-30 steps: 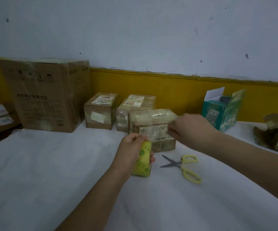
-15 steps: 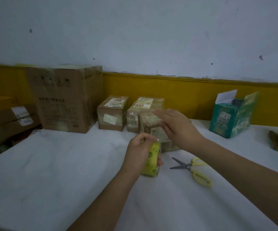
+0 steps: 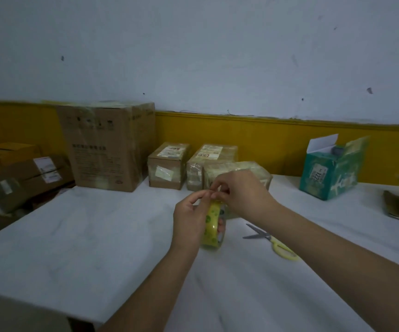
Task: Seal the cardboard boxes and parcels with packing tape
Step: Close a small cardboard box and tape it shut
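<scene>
White counter is stretching wide toward its near-left corner; mid-counter, the left hand is gripping the tape roll upright, the right hand is pinching its top edge, scissors lying just beside.

Table: a large box stands rear left, with two parcels immediately to its right. A third parcel sits in front of those. The tape roll is in front of that, scissors lie to the right, and an open carton stands rear right.

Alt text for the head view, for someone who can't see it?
The left hand grips a yellow tape roll on edge; the right hand pinches at its top. On the white table, yellow-handled scissors lie to the right, taped cardboard boxes behind.
</scene>
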A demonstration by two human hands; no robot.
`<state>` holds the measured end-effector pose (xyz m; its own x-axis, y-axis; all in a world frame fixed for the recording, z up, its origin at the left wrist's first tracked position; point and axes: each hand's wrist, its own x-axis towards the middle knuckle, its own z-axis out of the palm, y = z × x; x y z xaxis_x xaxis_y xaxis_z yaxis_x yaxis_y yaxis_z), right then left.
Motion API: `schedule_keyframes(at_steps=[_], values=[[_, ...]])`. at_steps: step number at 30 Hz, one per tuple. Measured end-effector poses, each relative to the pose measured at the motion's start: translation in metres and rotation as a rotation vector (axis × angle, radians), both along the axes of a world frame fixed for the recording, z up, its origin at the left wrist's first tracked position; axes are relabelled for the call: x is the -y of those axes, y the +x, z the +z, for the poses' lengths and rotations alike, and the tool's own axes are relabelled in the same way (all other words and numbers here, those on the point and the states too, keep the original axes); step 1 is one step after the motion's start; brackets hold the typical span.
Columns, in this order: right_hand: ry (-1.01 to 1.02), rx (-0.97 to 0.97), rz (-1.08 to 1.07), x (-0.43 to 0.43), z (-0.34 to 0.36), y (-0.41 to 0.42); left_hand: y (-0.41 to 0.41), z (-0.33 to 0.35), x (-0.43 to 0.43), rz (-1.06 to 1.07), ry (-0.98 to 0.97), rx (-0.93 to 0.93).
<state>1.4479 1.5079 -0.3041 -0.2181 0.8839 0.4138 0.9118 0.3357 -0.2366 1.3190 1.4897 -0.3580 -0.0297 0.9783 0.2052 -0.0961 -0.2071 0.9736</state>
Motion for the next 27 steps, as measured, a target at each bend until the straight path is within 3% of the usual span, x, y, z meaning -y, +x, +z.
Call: schedule_keyframes(at_steps=[8, 13, 18, 23, 27], values=[[-0.029, -0.029, -0.025, 0.018, -0.002, -0.019, -0.02, 0.003, 0.018, 0.044, -0.026, -0.183], [-0.185, -0.344, 0.032, 0.053, 0.005, -0.044, -0.061, 0.022, 0.064, 0.131, -0.123, -0.387], [-0.356, -0.505, 0.126, 0.1, -0.005, -0.08, -0.1, 0.031, 0.133, 0.084, -0.176, -0.403], [-0.421, -0.454, 0.169, 0.131, -0.045, -0.106, -0.118, -0.002, 0.172, 0.085, -0.2, -0.429], [-0.323, -0.369, 0.126, 0.133, -0.075, -0.109, -0.112, -0.032, 0.177, 0.072, -0.244, -0.453]])
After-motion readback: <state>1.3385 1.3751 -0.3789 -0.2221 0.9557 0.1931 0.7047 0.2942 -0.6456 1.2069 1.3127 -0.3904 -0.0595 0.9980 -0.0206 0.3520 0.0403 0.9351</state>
